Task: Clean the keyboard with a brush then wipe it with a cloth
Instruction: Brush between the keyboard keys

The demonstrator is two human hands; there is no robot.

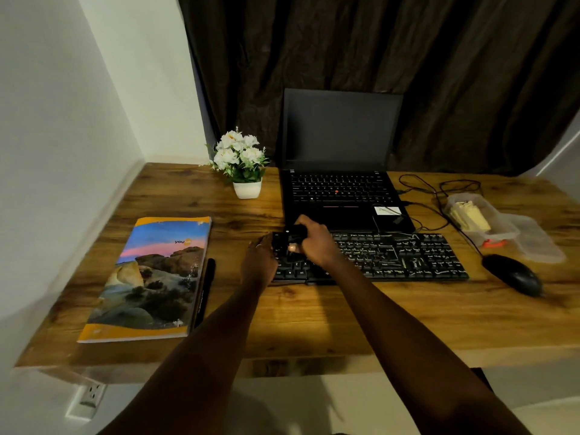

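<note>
- The right hand [315,243] is clamped round a dark tool, judged to be the brush [296,233], over the left end of the keyboard [401,255]. The tool is too dark to show its bristles. If it is turned the wrong way, hard plastic rather than bristle would scrape the keys.
- The left hand [259,260] lies just beside the right on the keyboard's left end, apparently with straight fingers, holding nothing. If it lifts, strokes could slide the keyboard back against the laptop [339,196], which it nearly touches.
- Pale bits are strewn over the keys to the right, so most of the brushing looks undone. Strokes toward the back would flick this debris onto the laptop's keys, and strokes forward would drop it on the desk [314,315] and the person's lap.
- Pressing too hard could pop a keycap or drive crumbs deeper between the rows.
- Cables [436,193] trail near the keyboard's back right edge, so a long sweep could snag one and tug the mouse [514,274].
- A clear tub [499,233] on the far right holds something yellowish, possibly the cloth, though this cannot be told. Reaching for it across the keyboard could drag a sleeveless forearm through loosened dirt.
</note>
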